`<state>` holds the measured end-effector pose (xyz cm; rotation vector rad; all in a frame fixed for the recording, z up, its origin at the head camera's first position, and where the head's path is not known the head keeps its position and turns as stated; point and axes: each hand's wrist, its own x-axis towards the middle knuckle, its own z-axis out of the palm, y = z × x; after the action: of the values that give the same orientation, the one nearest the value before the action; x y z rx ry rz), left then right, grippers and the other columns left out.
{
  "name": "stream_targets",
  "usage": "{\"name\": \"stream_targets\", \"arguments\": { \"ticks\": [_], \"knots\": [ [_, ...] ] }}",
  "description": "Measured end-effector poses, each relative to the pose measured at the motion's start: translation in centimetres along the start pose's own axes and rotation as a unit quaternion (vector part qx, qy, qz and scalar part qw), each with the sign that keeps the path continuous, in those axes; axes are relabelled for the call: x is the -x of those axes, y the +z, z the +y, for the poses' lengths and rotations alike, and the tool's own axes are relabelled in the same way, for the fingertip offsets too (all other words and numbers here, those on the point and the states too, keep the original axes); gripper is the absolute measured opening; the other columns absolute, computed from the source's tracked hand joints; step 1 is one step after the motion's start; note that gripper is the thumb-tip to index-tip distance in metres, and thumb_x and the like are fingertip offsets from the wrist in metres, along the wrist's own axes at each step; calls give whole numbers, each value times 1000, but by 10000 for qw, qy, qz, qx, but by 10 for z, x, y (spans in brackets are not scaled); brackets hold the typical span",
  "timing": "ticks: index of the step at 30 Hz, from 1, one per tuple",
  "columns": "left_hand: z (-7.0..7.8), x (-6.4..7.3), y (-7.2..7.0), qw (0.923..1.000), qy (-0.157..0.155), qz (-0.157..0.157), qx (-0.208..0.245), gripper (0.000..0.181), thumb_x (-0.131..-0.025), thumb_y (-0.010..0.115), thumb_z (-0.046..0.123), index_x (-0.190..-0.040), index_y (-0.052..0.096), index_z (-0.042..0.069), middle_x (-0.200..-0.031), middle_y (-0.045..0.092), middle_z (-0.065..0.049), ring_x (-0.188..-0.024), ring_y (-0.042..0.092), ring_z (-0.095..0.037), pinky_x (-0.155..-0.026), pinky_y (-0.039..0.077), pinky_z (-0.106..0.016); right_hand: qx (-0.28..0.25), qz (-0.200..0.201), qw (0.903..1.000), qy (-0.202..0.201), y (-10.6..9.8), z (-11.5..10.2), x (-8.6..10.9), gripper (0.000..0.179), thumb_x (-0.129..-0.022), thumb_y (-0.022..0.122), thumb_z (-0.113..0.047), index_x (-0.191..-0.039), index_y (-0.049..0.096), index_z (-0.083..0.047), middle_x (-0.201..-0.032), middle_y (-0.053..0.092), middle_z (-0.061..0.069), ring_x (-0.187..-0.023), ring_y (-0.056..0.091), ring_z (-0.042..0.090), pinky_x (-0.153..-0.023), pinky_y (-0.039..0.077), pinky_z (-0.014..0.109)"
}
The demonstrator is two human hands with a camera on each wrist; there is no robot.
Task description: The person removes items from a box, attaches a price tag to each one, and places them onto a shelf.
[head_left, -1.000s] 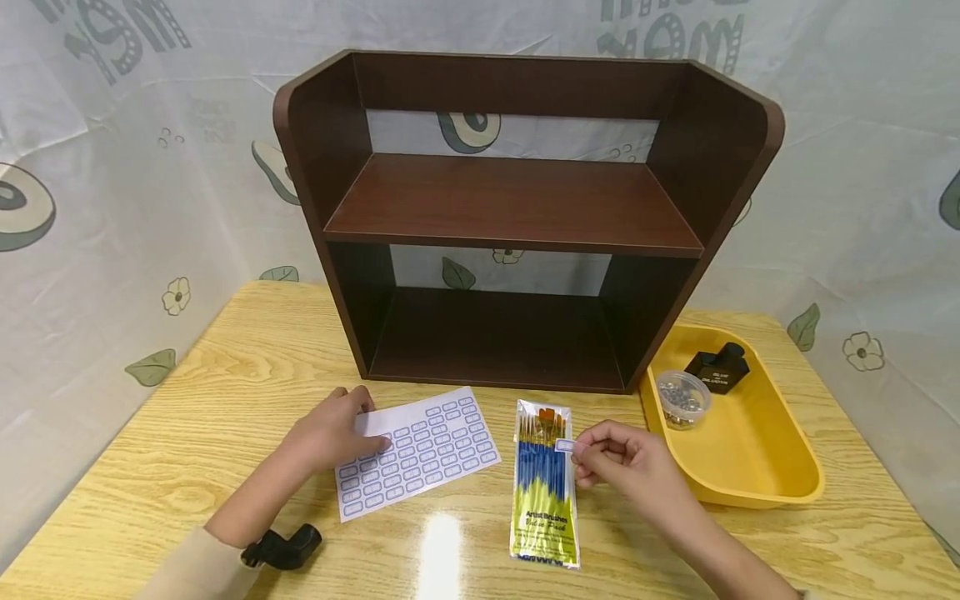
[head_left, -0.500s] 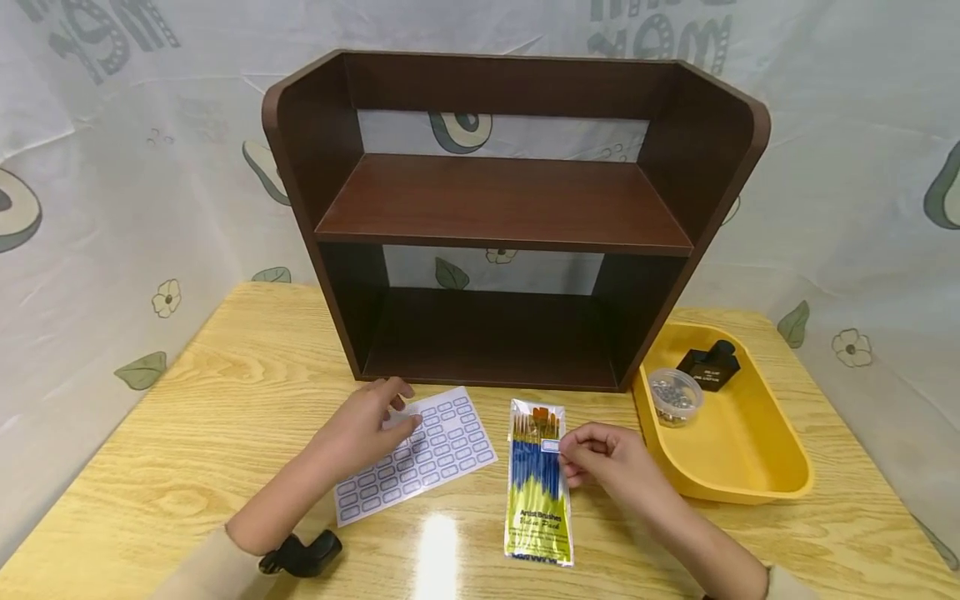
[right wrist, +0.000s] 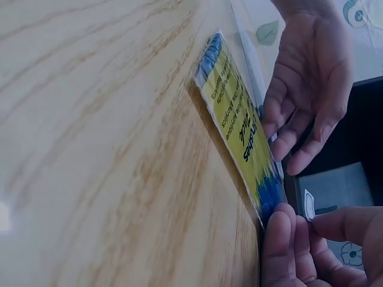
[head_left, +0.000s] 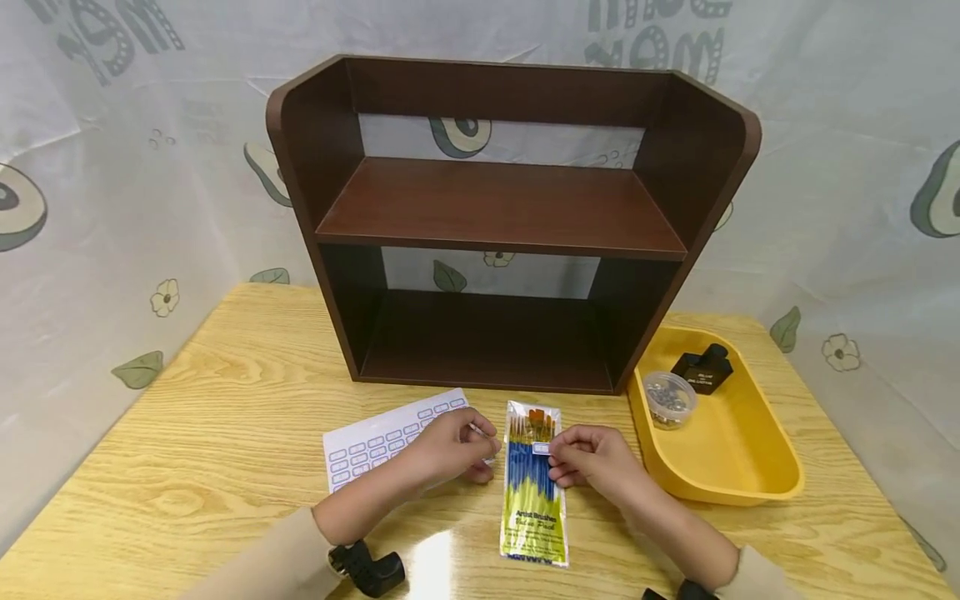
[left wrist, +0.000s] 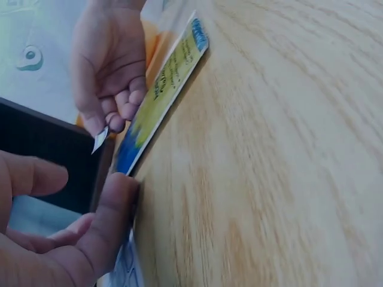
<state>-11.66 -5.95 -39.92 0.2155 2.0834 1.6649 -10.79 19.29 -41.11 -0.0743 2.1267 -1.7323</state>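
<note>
My right hand point(head_left: 600, 460) pinches a small white label sticker point(head_left: 540, 448) with a blue border between thumb and fingertips. The sticker overlaps the upper part of a clear-fronted pack of artist brushes point(head_left: 533, 512) in the head view, and in the right wrist view the label point(right wrist: 309, 205) stands up from the fingertips. The pack, yellow-green and blue, lies flat on the table. My left hand point(head_left: 453, 447), fingers loosely bent and holding nothing, is just left of the pack. Beneath the left hand and forearm lies a sheet of label stickers point(head_left: 367, 440), partly hidden.
A dark brown two-tier shelf point(head_left: 495, 208) stands behind the hands. To the right, a yellow tray point(head_left: 787, 483) holds a black bottle point(head_left: 703, 369) and a round clear tub of small metal pieces point(head_left: 670, 398). Patterned white cloth point(head_left: 150, 233) hangs around the table.
My left hand has left the sticker sheet's left side and moved right, close to the brush pack. My right hand keeps its pinch on the label, which has shifted slightly left over the pack.
</note>
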Motion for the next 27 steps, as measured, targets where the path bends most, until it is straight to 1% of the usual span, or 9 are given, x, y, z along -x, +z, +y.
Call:
{"name": "stream_targets", "arguments": {
  "ticks": [2,4,8,11,14,17,23,27],
  "knots": [
    [0,-3,5,9996,-143,47,250,31,-99,65,6,-124,57,-11,-103,70,-21,-76,75,-19,-76,66,-35,35,6,10000,34,1,-1,-1,23,-104,59,-5,-113,65,15,-87,74,3,-75,73,9,-72,64,26],
    [0,-6,9,9989,-235,129,380,30,-98,65,3,-124,58,-12,-100,70,-20,-72,73,-16,-74,66,-34,109,41,9999,77,3,-2,-2,23,-104,59,-6,-113,65,14,-87,74,4,-76,73,10,-72,64,26],
    [-2,-13,13,9979,-282,202,548,26,-96,66,-1,-118,60,-12,-93,72,-19,-66,70,-12,-70,66,-32,285,126,9994,128,6,-4,-4,23,-104,60,-8,-113,66,12,-87,74,5,-76,71,11,-70,63,26],
    [-5,-16,13,9980,-267,236,531,19,-95,66,-3,-111,63,-13,-90,75,-20,-63,71,-12,-67,65,-31,339,108,9993,105,8,-5,-5,22,-104,59,-7,-112,65,13,-86,73,6,-74,70,10,-69,63,25],
    [-8,-19,13,9984,-285,257,422,11,-96,65,-5,-101,68,-13,-84,76,-19,-61,70,-11,-64,65,-30,361,91,9993,55,10,-5,-6,22,-103,59,-6,-110,65,14,-85,72,6,-71,69,10,-66,62,24],
    [-8,-22,15,9987,-332,230,323,10,-96,65,-4,-95,71,-12,-78,75,-18,-58,70,-10,-62,64,-30,397,126,9991,-10,10,-5,-6,22,-102,60,-5,-110,65,15,-84,71,7,-69,68,10,-64,61,24],
    [-5,-24,16,9984,-480,234,170,10,-95,69,-1,-90,71,-9,-75,73,-16,-54,69,-10,-59,64,-30,486,215,9986,-69,12,-4,-9,21,-101,62,-4,-107,67,16,-81,70,7,-65,66,9,-61,61,23],
    [-5,-23,16,9986,-465,190,140,10,-95,68,-3,-89,71,-10,-74,73,-16,-53,68,-10,-58,63,-29,560,325,9979,-65,13,-4,-11,18,-100,64,-3,-103,68,14,-77,69,6,-62,64,9,-59,61,23]
  ]
}}
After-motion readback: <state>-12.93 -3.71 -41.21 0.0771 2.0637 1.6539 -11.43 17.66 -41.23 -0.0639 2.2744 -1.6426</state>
